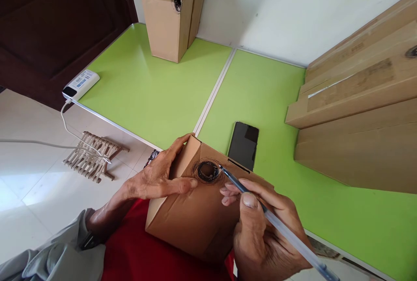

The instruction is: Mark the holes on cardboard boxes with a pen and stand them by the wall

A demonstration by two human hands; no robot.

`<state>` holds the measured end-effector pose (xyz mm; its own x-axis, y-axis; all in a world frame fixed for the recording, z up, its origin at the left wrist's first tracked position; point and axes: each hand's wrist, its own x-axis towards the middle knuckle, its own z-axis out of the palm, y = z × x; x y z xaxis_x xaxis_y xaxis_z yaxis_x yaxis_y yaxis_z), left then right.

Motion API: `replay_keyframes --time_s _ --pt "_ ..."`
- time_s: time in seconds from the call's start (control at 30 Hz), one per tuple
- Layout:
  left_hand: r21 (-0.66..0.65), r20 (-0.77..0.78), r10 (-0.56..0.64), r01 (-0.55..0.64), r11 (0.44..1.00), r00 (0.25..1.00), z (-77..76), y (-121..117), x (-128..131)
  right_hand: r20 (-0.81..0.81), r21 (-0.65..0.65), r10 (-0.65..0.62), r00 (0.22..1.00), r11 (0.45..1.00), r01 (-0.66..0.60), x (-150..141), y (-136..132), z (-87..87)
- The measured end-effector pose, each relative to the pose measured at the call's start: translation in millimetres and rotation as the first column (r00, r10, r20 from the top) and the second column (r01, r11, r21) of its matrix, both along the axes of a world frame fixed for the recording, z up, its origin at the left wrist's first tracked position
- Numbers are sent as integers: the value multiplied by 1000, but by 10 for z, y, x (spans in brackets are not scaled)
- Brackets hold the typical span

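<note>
Tilted at the table's near edge is a brown cardboard box (195, 211) with a round hole (207, 170) in its upper face. Dark scribbled pen lines ring the hole. My left hand (166, 176) grips the box's left end, its thumb lying on the face just left of the hole. A pen (280, 224) with a translucent barrel is pinched in my right hand (263, 224). Its tip meets the box face, or hovers very close to it, at the right of the hole. A narrow slot lies near the box's far edge.
A black phone (243, 145) lies beyond the box on the green table (130, 90). Cardboard boxes (166, 24) stand at the back, and larger ones (355, 133) at the right. A white power bank (81, 84) with a cable sits left, above a small woven stool (89, 155).
</note>
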<state>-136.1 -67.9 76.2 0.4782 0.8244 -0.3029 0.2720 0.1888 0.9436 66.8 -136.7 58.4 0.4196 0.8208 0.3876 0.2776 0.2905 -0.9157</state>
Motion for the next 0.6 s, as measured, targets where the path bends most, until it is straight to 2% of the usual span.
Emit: replay_keyframes --time_s 0.2,0.47,0.6 --pt "32 85 36 -38 999 996 70 -10 49 -18 34 8 1000 999 -7 60 -20 23" --pt "22 216 54 -61 998 975 -23 -29 32 7 16 18 1000 1000 -18 86 -53 -9" --pt "-20 200 68 -65 998 977 -10 -58 36 6 19 -22 1000 1000 22 58 -44 -20"
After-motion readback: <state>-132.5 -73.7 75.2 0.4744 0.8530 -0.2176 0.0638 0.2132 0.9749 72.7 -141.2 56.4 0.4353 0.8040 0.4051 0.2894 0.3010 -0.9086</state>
